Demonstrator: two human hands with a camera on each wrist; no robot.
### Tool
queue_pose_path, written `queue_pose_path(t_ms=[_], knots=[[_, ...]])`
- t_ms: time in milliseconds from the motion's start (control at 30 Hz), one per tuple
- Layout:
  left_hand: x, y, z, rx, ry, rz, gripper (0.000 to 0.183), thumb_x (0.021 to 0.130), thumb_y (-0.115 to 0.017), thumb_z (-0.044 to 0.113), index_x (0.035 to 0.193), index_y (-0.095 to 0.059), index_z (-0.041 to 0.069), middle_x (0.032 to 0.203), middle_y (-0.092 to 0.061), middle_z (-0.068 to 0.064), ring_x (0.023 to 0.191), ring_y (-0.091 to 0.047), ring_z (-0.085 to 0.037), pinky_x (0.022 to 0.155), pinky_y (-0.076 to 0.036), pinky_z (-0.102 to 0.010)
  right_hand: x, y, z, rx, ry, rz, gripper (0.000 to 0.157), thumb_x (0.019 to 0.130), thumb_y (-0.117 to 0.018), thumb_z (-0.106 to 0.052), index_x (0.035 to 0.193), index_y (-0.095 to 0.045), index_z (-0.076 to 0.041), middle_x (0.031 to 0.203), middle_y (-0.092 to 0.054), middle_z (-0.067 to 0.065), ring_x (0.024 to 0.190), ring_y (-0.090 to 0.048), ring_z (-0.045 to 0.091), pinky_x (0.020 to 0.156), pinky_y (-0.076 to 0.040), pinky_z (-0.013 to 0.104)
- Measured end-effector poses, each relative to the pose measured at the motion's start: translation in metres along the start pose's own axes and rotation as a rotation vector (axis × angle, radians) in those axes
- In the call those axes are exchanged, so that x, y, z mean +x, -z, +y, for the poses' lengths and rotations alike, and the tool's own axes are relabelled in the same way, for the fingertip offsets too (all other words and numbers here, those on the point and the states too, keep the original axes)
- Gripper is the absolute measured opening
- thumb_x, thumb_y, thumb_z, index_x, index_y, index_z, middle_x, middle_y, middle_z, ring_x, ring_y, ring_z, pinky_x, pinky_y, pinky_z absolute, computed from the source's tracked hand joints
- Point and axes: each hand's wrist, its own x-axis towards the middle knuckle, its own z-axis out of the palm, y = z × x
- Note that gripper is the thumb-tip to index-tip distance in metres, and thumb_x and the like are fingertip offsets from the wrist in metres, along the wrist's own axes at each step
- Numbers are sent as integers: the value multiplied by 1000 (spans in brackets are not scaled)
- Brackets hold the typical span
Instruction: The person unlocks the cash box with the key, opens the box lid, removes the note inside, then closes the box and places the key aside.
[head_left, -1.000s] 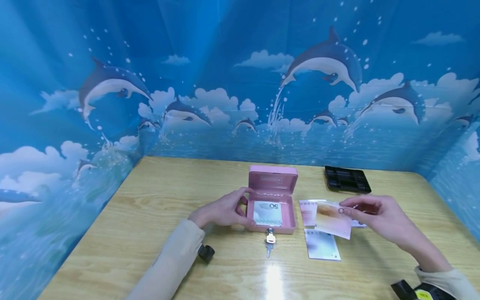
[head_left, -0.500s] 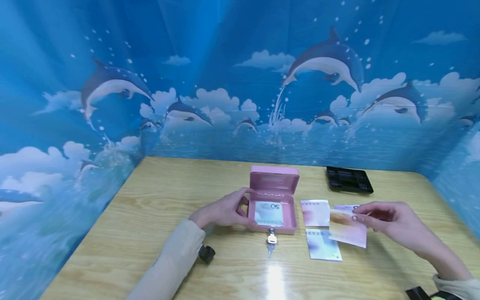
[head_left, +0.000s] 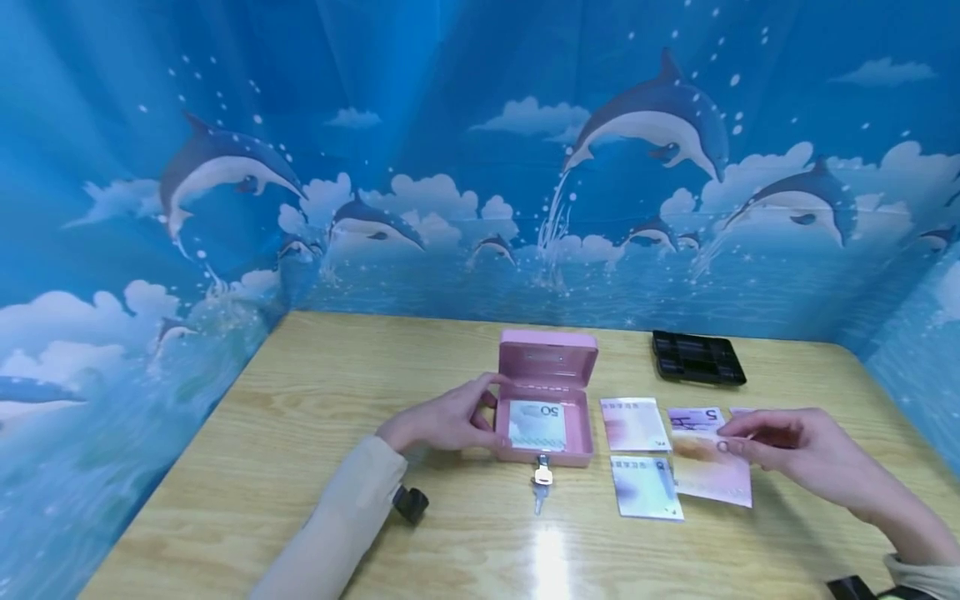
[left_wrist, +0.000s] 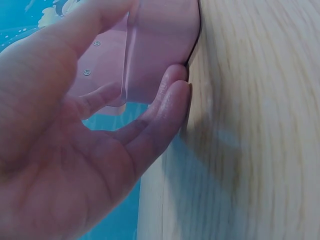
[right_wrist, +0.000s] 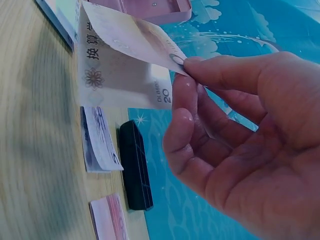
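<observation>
At 1 table (head_left: 450,537), left grip (head_left: 446,417) holds 1 pink box (head_left: 566,459); right grip (head_left: 802,450) pinches banknote paper (head_left: 711,473), count unclear.

A blue dolphin-print backdrop (head_left: 450,108) rises behind a wood-grain table (head_left: 337,367) — white glare (head_left: 550,558) on its top.

In the head view, the left grip (head_left: 450,417) partly hides the nine-o'clock side of the pink box (head_left: 573,459). Toward four o'clock, the held banknote (head_left: 708,479) covers the purple note (head_left: 693,420) in part, the right grip (head_left: 798,450) obscures another note (head_left: 739,411), and the edge crops the right sleeve (head_left: 926,575).
</observation>
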Motion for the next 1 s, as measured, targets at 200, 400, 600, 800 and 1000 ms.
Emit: queue_pose_path(t_ms=[200,400,600,800,1000], knots=[[-1,1,2,1,26,1,87,88,-82,28,157,-29,24,137,-56,-9,103,-67,-13,94,-57,-31,-2,2,9,-10,24,3,18,94,-75,-16,111,-77,-11,141,-64,15,102,-55,-22,70,-58,23],[-1,1,2,1,37,-1,88,88,-82,28,157,-29,25,137,-56,-8,105,-67,-12,95,-56,-33,-6,5,16,28,10,-22,19,95,-73,-16,112,-77,-9,117,-49,-46,94,-63,-11,66,-57,25],[0,1,2,-4,38,2,86,87,-82,28,156,-31,27,137,-57,-7,104,-68,-12,97,-56,-34,-7,7,18,15,-24,-59,19,96,-72,-17,112,-76,-8,113,-56,-36,85,-62,-2,64,-54,26],[-2,1,2,-34,41,-4,87,87,-83,27,157,-31,27,137,-57,-8,106,-68,-13,98,-56,-35,-6,7,24,-3,-45,-92,20,96,-72,-19,112,-76,-8,110,-65,-20,84,-60,-2,65,-53,25],[-5,1,1,-35,32,-1,89,87,-82,25,159,-29,26,133,-60,-10,101,-67,-15,89,-57,-32,-7,7,33,-14,-49,-105,23,95,-72,-19,114,-75,-5,105,-68,-18,84,-59,-5,66,-54,24]])
